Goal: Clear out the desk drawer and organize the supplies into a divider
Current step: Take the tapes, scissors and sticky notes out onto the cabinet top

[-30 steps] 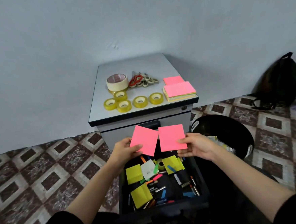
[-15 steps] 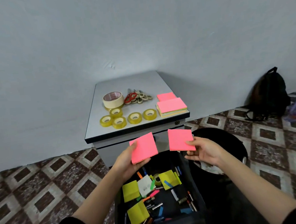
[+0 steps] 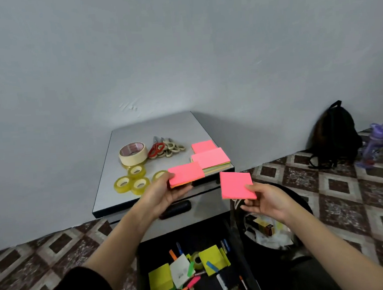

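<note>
the left hand grips a pink sticky-note pad, thumb on top and fingers beneath. it has carried the pad up and away from the open drawer to the near edge of the cabinet top, just left of the sticky-note stack lying there. a second ago both pads were held side by side, nearly touching, above the drawer; now the hands are apart. the right hand pinches the second pink pad by its near corner, off the cabinet's near right corner and above the black bin. the tape rolls, masking tape and scissors lie unmoved on the top. yellow pads remain in the drawer.
</note>
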A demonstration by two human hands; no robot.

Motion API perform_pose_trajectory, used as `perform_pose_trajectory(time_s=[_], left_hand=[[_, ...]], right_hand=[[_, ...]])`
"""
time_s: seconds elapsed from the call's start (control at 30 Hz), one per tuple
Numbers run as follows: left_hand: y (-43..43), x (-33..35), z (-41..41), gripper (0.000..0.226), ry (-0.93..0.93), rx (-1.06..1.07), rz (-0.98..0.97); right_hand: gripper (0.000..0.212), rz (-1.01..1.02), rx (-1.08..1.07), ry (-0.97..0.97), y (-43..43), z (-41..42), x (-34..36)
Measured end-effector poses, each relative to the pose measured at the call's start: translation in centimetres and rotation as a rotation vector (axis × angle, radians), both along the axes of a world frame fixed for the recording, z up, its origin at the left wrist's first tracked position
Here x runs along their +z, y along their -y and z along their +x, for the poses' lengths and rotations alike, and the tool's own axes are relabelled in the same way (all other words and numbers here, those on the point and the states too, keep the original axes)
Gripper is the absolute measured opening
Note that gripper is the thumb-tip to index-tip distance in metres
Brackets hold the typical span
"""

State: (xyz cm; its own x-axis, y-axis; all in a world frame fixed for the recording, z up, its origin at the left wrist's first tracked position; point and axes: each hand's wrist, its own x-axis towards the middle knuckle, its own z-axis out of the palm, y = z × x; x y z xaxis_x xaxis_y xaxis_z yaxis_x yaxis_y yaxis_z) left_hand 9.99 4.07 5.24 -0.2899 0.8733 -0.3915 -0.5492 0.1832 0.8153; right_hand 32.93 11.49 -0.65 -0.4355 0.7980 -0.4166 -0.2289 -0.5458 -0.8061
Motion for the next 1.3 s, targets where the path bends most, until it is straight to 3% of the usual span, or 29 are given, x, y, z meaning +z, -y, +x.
perform_pose_trajectory(time_s=[0.17,0.27,0.73,1.3], left_hand=[[-4.8,2.1,-0.5,0.012,-0.233,-0.110,-0.035],[-8.1,2.5,-1.3,0.013,-0.392,-0.072,-0.045],[-18.6,-0.2,-2.7,0.022,-0.374,-0.061,-0.146],[-19.5,-1.9,-2.5,0.015,-0.791,-0.087,-0.199]], right_hand=[[0.014,0.018,-0.101,-0.044,-2.3,-0.3,1.4],[0.012,0.019,-0.105,-0.041,-3.3,0.1,1.2],[0.012,-0.105,-0.179,0.055,-6.9,4.3,-3.6],[0.011,-0.104,-0.181,0.043,-6.9,3.7,-3.5]])
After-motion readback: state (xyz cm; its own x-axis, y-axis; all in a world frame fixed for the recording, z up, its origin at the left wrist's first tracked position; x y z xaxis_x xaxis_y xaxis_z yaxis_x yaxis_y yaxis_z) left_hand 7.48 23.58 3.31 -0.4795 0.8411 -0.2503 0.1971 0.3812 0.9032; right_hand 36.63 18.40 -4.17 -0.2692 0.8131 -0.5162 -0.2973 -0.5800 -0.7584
